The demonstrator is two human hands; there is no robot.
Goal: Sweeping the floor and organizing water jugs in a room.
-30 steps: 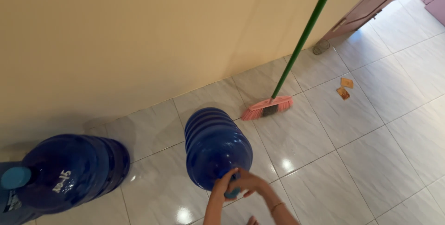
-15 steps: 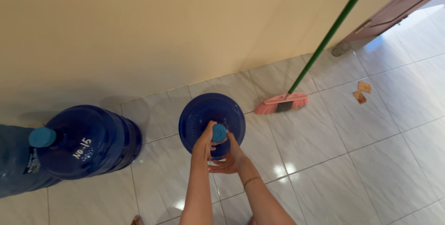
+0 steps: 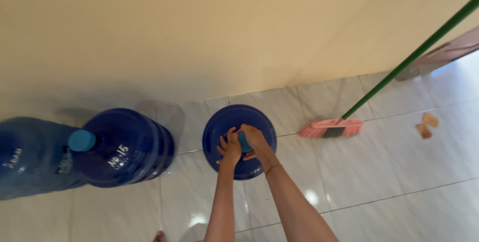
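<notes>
A big blue water jug (image 3: 239, 122) stands upright on the tiled floor (image 3: 379, 172), close to the foot of the cream wall (image 3: 199, 32), about midway along the strip of floor that shows. Both hands are on its top. The right hand (image 3: 255, 139) is curled over the light blue cap (image 3: 244, 142), fingers wrapped round it so that only a sliver of the cap shows. The left hand (image 3: 229, 147) rests against the jug's neck just beside the cap, fingers bent and partly spread, steadying more than clamping.

The cap is on the neck, so as far as can be judged the jug is set in place and its top is what is in hand; whether the cap is loose or tight cannot be told.

To the left, a second jug (image 3: 124, 147) stands capped and untouched, with a third jug (image 3: 25, 157) touching it at the picture's left edge. To the right, a pink broom (image 3: 332, 127) with a green handle leans against the wall, and two small scraps (image 3: 426, 124) lie on the tiles beyond it.
</notes>
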